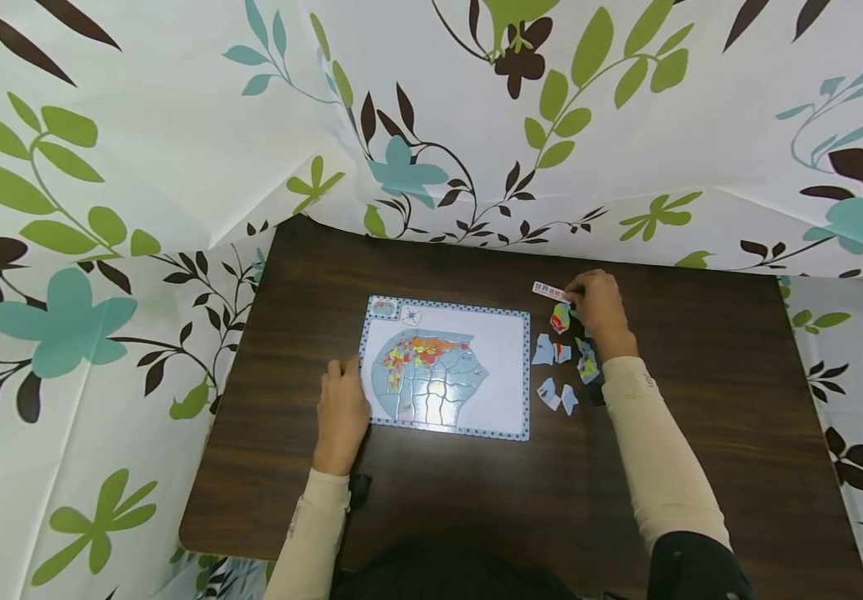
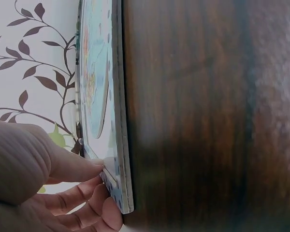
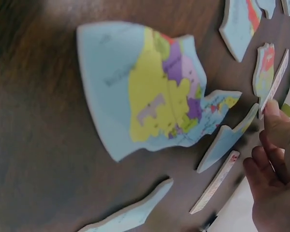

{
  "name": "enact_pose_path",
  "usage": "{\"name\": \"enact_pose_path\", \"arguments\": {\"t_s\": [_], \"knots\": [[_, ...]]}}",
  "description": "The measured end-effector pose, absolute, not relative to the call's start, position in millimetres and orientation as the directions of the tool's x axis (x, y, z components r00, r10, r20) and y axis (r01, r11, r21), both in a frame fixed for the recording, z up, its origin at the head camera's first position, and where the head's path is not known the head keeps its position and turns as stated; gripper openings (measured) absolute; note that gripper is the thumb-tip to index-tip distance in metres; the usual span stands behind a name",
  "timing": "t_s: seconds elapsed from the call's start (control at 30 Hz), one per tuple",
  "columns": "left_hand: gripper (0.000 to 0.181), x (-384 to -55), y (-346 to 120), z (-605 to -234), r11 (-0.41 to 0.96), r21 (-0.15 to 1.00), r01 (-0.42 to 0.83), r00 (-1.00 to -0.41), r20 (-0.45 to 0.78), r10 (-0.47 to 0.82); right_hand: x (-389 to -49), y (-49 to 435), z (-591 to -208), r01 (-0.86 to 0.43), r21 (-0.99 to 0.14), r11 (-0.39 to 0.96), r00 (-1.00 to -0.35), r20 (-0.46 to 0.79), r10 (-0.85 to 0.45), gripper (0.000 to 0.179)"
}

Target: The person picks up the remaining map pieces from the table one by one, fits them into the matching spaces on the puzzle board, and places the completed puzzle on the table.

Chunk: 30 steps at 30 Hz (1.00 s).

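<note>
A puzzle board (image 1: 502, 367) with a blue dotted border lies on the table, part of a world map assembled in its left half. At its left edge is my left hand (image 1: 341, 408); in the left wrist view the thumb (image 2: 79, 166) presses the border's top and the fingers curl at its edge. My right hand (image 1: 602, 308) pinches the end of a narrow white strip piece (image 1: 549, 291) with printed characters, beyond the board's right side. Close to that hand lie loose map pieces (image 1: 543, 350). In the right wrist view a yellow and purple map piece (image 3: 159, 96) is nearest.
Another narrow strip (image 3: 215, 183) lies beside the loose pieces in the right wrist view. Dark wood tabletop (image 1: 709, 375) surrounds the board. Leaf-patterned cloth (image 1: 476, 125) rises behind the table and at its left side.
</note>
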<state>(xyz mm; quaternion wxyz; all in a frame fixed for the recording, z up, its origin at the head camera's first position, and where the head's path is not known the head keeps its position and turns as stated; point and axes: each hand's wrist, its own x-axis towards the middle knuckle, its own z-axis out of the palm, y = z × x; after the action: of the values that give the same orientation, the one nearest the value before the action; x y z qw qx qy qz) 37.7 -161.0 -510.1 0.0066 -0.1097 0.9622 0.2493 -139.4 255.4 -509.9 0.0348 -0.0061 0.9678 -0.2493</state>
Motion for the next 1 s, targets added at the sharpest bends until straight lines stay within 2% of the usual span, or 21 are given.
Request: {"name": "enact_pose_path", "arguments": {"t_s": [0.6, 0.8, 1.0], "knots": [[0.040, 39.4, -159.6, -509.6, 0.861, 0.471, -0.191, -0.981, -0.053, -0.189, -144.9, 250.2, -506.4, 0.035, -0.432, 0.901, -0.981, -0.189, -0.052, 0.016], [0.042, 38.8, -159.5, -509.9, 0.864, 0.471, -0.179, -0.982, -0.035, -0.185, -142.4, 249.4, -504.5, 0.103, -0.435, 0.894, -0.976, -0.217, 0.006, 0.018], [0.043, 38.7, -160.6, -511.0, 0.860, 0.475, -0.186, -0.982, -0.053, -0.184, -138.2, 245.7, -500.5, 0.122, -0.521, 0.845, -0.988, -0.142, 0.055, 0.016]]}}
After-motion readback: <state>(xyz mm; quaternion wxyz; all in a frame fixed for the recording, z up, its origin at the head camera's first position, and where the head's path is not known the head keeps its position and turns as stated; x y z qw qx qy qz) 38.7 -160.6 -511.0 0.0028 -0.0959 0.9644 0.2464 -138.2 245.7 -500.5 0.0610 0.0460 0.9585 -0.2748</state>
